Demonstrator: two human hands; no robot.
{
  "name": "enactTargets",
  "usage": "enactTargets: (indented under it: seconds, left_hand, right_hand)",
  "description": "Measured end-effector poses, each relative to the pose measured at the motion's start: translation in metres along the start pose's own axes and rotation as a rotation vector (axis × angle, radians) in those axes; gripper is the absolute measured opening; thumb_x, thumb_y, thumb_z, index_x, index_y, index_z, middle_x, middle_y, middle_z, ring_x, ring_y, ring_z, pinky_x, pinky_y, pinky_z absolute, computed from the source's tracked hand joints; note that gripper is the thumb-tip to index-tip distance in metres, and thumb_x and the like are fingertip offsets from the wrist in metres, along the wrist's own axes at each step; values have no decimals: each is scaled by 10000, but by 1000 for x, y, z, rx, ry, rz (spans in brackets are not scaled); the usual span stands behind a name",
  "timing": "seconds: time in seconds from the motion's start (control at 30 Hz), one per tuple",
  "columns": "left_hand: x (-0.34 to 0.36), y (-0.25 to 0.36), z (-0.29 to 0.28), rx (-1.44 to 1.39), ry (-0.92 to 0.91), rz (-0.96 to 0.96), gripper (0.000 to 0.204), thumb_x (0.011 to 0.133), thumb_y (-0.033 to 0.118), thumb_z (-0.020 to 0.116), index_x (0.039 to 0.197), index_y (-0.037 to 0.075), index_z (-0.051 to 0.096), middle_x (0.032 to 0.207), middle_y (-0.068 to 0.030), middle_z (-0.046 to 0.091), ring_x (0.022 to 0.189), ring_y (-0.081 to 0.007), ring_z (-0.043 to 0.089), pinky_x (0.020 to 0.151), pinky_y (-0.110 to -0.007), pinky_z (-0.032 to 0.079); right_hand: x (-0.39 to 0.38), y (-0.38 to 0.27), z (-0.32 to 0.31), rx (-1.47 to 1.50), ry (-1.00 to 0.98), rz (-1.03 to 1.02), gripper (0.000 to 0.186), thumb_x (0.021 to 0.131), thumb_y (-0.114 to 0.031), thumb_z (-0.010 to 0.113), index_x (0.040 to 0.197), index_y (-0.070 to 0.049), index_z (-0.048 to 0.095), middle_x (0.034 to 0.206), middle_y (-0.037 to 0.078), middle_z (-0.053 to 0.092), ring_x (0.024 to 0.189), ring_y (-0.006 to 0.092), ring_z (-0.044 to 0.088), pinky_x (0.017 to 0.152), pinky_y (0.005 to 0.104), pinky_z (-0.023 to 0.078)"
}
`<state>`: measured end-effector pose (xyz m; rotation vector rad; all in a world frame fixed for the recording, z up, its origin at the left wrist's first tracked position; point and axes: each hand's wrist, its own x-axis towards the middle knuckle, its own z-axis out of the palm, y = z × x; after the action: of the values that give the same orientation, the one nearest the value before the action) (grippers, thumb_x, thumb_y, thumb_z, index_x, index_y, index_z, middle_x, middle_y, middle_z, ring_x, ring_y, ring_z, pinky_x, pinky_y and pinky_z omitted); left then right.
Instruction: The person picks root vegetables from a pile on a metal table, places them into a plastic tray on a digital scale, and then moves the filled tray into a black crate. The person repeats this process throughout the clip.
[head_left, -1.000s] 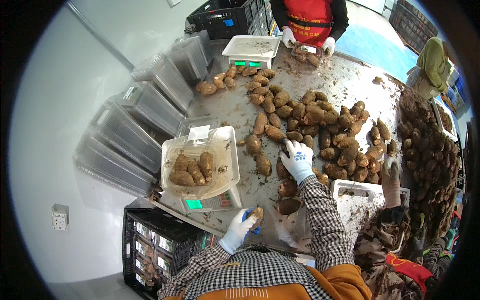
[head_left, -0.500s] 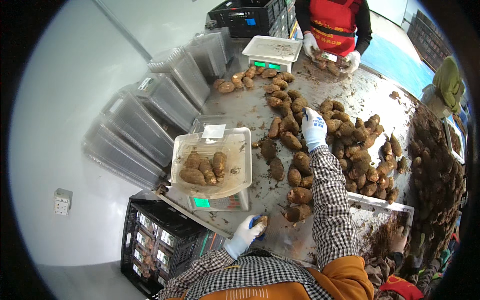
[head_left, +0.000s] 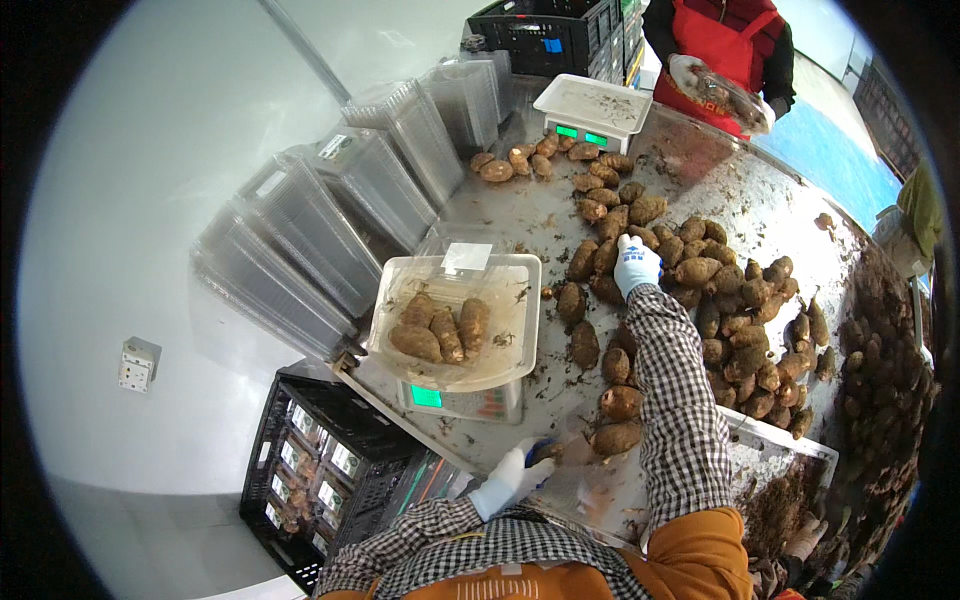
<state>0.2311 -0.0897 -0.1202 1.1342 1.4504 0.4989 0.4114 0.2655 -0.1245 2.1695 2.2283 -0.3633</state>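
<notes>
My left hand point(head_left: 512, 478), in a white and blue glove, is closed around a brown taro point(head_left: 547, 453) at the table's near edge, below the near scale. My right hand point(head_left: 636, 264), gloved alike, reaches out over the heap of taros point(head_left: 735, 300) and touches its left side; its fingertips are hidden, so I cannot tell whether it grips one. Left of it, several taros point(head_left: 472, 324) lie in a clear plastic tray point(head_left: 507, 362) with a white label, on the near scale point(head_left: 510, 402). More loose taros point(head_left: 584, 345) lie between scale and heap.
Stacked clear trays point(head_left: 290, 235) line the table's left side. A second scale point(head_left: 595, 103) stands farther back, near black crates point(head_left: 545, 40). Across the table a co-worker in a red apron point(head_left: 715, 50) holds a clear package point(head_left: 735, 103). Packed boxes fill a crate point(head_left: 262, 450) at lower left.
The whole view has shifted, so the table sits farther right. My right hand has moved slightly left across the taros. The co-worker has raised and tilted the clear package. My left hand still holds its taro.
</notes>
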Motion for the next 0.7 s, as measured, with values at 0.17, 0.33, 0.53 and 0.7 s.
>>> enactTargets:
  seconds: [0.17,0.33,0.53,0.7]
  left_hand:
    - [13,10,14,251,86,183,597,882,256,668,1381,18,445,1318,-232,530,1206,-337,530,1020,-411,425]
    - [53,7,14,572,127,360,654,885,331,644,1419,33,414,1320,-254,495,1197,-387,506,1037,-444,406]
    - [55,41,-15,340,163,515,479,904,158,610,1356,32,513,1193,-193,625,1073,-317,613,993,-391,455]
    - [15,106,-51,-279,-17,467,336,979,126,535,1293,8,562,1067,-67,655,922,-102,614,804,-238,507]
  right_hand:
    - [-41,52,40,721,325,69,450,818,-200,698,1210,-16,574,1033,152,673,889,284,655,778,384,532]
    - [-159,60,17,2143,10,-14,258,960,-150,624,1170,-3,598,923,52,670,737,132,638,664,256,534]
    - [-251,27,14,2419,-86,5,321,948,-218,655,1203,-39,579,960,62,669,730,199,658,643,320,559]
    - [-302,-9,-3,2449,-137,100,272,949,-231,655,1143,-50,598,928,72,668,751,183,653,659,302,551]
